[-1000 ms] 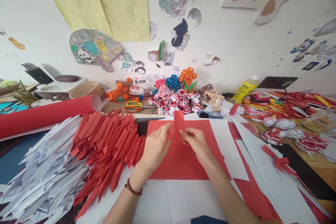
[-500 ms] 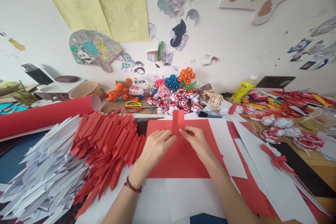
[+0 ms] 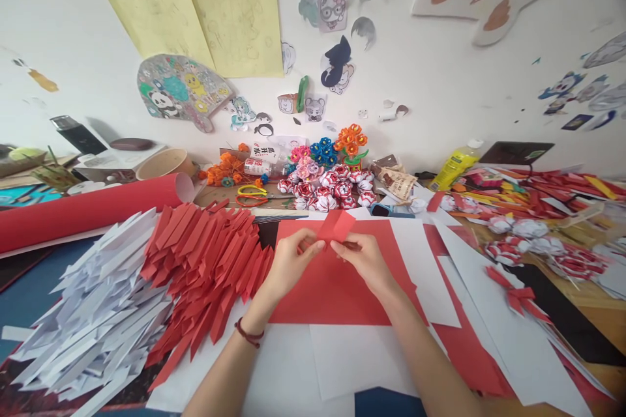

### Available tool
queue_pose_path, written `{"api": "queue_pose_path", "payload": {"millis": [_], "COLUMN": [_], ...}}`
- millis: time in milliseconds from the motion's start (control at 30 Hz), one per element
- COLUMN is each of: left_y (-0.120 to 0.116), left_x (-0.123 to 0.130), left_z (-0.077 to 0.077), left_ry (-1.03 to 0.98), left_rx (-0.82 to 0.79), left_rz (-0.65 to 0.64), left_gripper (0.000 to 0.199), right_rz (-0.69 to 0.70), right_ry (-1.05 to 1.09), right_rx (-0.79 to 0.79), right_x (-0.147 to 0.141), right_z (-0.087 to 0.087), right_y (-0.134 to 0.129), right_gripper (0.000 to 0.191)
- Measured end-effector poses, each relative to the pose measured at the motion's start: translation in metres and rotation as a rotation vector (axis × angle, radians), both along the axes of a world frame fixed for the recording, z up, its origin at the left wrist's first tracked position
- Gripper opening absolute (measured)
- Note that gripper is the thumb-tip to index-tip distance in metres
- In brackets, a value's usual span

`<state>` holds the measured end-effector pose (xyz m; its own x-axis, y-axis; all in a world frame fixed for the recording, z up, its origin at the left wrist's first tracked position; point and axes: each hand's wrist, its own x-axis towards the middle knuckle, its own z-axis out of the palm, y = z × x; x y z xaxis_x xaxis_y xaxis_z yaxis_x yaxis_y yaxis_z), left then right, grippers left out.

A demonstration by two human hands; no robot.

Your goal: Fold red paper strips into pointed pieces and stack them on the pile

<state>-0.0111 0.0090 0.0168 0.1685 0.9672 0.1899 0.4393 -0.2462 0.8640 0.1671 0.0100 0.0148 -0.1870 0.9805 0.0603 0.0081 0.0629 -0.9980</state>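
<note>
A small piece of red paper (image 3: 337, 225) with a crease is held up between both hands, above a larger red paper sheet (image 3: 337, 293). My left hand (image 3: 297, 257) pinches its lower left part with thumb and curled fingers. From the other side my right hand (image 3: 360, 259) grips the lower right edge, thumb in front. The thumbs point at each other, a little apart. Left of my left forearm lies a heap of folded red paper strips (image 3: 205, 267), beside a heap of folded white paper strips (image 3: 107, 306).
A red paper roll (image 3: 92, 208) lies at the left. Behind my hands are yellow-handled scissors (image 3: 251, 195) and several red-and-white paper flowers (image 3: 325, 192). White paper sheets (image 3: 503, 313), a yellow bottle (image 3: 457, 166) and coloured scraps lie to the right.
The red paper piece stood upright and narrow; now it is turned and tilted to the right. My left fingers have curled in closer around it. The view has shifted slightly.
</note>
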Motion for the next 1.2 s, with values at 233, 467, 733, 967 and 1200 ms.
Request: {"api": "queue_pose_path", "payload": {"millis": [233, 467, 733, 967, 1200], "left_y": [-0.001, -0.002, -0.007, -0.009, -0.012], "left_x": [0.003, 0.005, 0.01, 0.013, 0.015], "left_z": [0.0, -0.001, 0.0, 0.0, 0.001], "left_ry": [-0.133, -0.126, -0.135, -0.1, -0.012], "left_rx": [-0.046, -0.003, 0.027, 0.056, 0.117], "left_rz": [-0.019, 0.029, 0.075, 0.087, 0.1], "left_gripper": [0.035, 0.037, 0.034, 0.034, 0.033], "right_rz": [0.05, 0.033, 0.027, 0.03, 0.038], "right_ry": [0.036, 0.004, 0.028, 0.025, 0.033], "right_rx": [-0.008, -0.023, -0.038, -0.031, -0.038], "right_x": [-0.001, 0.0, -0.003, -0.002, -0.003], "right_z": [0.005, 0.0, 0.002, 0.001, 0.0], "right_y": [-0.003, -0.003, -0.004, -0.004, -0.003], "right_gripper": [0.028, 0.03, 0.03, 0.029, 0.028]}}
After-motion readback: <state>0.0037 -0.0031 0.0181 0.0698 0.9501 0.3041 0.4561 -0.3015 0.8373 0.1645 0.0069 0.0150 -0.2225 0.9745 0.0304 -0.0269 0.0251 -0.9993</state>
